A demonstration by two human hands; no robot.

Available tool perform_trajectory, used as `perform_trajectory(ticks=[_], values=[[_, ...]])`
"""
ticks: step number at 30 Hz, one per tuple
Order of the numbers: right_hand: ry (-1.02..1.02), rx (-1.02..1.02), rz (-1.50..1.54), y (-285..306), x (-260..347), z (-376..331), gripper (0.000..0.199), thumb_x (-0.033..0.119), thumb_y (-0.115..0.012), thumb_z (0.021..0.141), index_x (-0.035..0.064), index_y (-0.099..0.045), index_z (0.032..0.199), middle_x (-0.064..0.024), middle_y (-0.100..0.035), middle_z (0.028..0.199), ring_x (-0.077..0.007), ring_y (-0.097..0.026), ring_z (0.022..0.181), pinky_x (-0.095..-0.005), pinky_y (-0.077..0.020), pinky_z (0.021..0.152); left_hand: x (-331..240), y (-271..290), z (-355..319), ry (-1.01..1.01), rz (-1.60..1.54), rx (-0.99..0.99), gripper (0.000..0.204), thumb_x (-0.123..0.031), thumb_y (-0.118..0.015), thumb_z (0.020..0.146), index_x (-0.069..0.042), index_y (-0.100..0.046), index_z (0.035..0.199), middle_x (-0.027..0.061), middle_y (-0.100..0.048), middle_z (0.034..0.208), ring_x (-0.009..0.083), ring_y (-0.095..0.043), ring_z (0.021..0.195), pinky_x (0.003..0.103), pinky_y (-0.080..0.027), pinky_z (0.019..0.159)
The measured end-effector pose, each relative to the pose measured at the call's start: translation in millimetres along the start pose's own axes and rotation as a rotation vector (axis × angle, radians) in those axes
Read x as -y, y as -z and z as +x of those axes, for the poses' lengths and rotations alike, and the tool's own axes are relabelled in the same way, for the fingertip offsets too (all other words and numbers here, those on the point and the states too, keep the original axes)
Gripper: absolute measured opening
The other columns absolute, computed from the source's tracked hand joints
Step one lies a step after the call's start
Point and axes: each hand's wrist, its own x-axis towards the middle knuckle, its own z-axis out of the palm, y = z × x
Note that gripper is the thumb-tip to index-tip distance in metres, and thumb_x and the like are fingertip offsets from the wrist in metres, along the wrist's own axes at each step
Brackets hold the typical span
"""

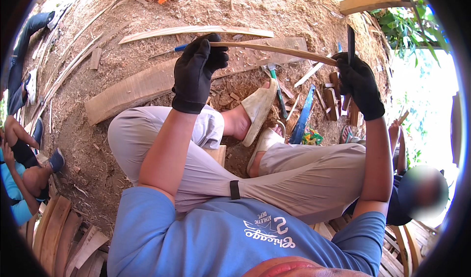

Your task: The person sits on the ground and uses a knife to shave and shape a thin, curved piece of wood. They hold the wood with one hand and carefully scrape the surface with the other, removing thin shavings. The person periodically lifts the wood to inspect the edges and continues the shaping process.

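Observation:
A thin, slightly bowed wooden strip is stretched between my two black-gloved hands, above my crossed legs. My left hand is closed round its left end, fingers curled. At the strip's other end, my right hand is also closed, and a dark flat blade sticks up out of its grip. The blade's handle is hidden in the glove. Below the strip lies a broad curved plank on the ground, with a hammer with a green-and-black handle near my sandals.
A blue handsaw-like blade and small wood blocks lie right of my feet. Beyond the plank are a long pale slat and a blue-handled pointed tool. Curved boards stack at lower left. Other people sit at both sides.

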Motion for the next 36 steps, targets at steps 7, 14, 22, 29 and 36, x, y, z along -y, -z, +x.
perform_trajectory(ticks=[7,14,22,29,36], values=[[0.002,-0.025,0.004,3.9,1.3,-4.3,0.029,0.022,-0.062,0.104,0.0009,-0.065,0.125,0.0045,-0.052,0.069,-0.0062,-0.052,0.055,-0.0236,-0.0444,0.052,3.6,-5.2,-2.1,-0.011,0.039,-0.025,0.031,-0.018,-0.057,0.108,0.001,-0.064,0.132,0.0121,-0.073,0.114,0.0218,-0.074,0.097,0.037,-0.062,0.083],[0.025,-0.022,0.015,5.5,-0.5,-7.9,0.03,0.024,-0.063,0.104,0.0035,-0.065,0.125,0.0064,-0.05,0.071,-0.0037,-0.047,0.057,-0.0224,-0.042,0.052,2.3,-8.2,-5.0,-0.014,0.036,0.002,0.031,-0.017,-0.057,0.108,0.001,-0.064,0.132,0.0127,-0.074,0.113,0.0221,-0.073,0.097,0.037,-0.062,0.084],[0.069,-0.047,0.041,11.0,2.3,-11.7,0.031,0.023,-0.063,0.103,-0.0001,-0.066,0.125,0.0043,-0.054,0.07,-0.0059,-0.053,0.057,-0.0234,-0.044,0.053,4.4,-12.9,-7.2,-0.024,0.079,0.034,0.034,-0.021,-0.055,0.109,0.001,-0.063,0.134,0.0124,-0.072,0.116,0.0212,-0.071,0.101,0.038,-0.06,0.088],[0.079,-0.089,0.013,15.6,4.0,-16.2,0.033,0.026,-0.061,0.105,0.0003,-0.065,0.125,0.0044,-0.052,0.07,-0.0063,-0.054,0.059,-0.0232,-0.0466,0.054,8.2,-15.8,-11.2,0.03,0.009,0.034,0.034,-0.021,-0.055,0.109,0.001,-0.064,0.133,0.0128,-0.073,0.113,0.0215,-0.072,0.099,0.037,-0.06,0.087],[0.075,-0.125,0.061,20.8,-0.7,-17.8,0.033,0.029,-0.059,0.106,0.0014,-0.065,0.123,0.0038,-0.054,0.07,-0.0067,-0.054,0.058,-0.0245,-0.047,0.053,9.7,-28.7,-14.1,0.071,-0.028,-0.005,0.031,-0.022,-0.058,0.108,0.0,-0.066,0.128,0.0105,-0.075,0.104,0.0199,-0.073,0.09,0.034,-0.061,0.08]])
